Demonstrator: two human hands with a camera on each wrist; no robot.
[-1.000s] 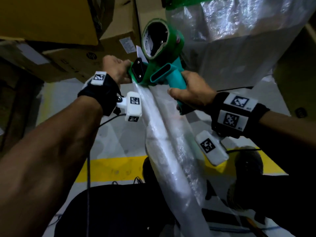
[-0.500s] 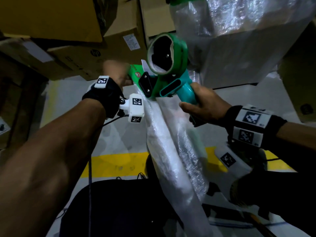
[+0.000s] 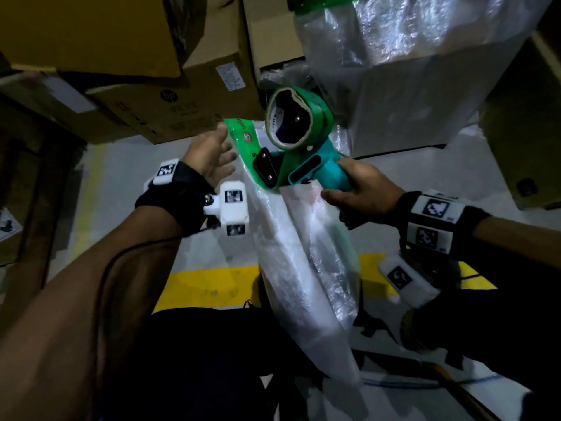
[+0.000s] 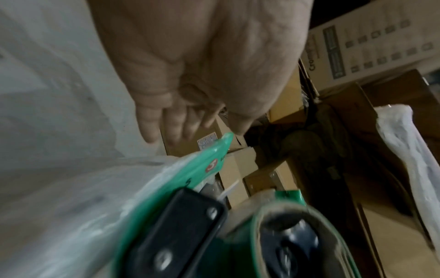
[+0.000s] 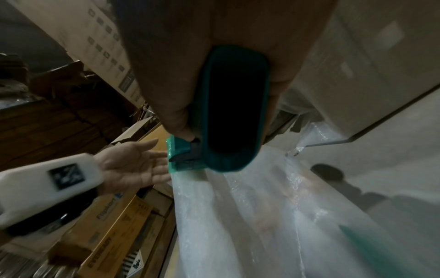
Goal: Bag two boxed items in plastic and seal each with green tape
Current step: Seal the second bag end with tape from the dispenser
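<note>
Right hand is wrapped round the teal handle of the tape dispenser, green roll up top, and its nose sits against the gathered neck of the plastic bag. The bag hangs from there down towards the floor, long and narrow, over the yellow line. Whether a box is inside I can't tell through the film. The left hand is spread flat, palm up, fingers straight, holding nothing, just beside a loose tongue of green tape that sticks out past the neck. From the left wrist view the tape tip sits right at the thumb.

So it looks like the sealing wrap on this bag. To do it well, I'd say: pin that free tongue down onto the plastic with the flat palm first, so it doesn't curl back and stick to itself. Keep the neck bunched tight and the dispenser pressed in. Behind, a plastic-wrapped box with green tape at its top stands against the stacked cartons.
</note>
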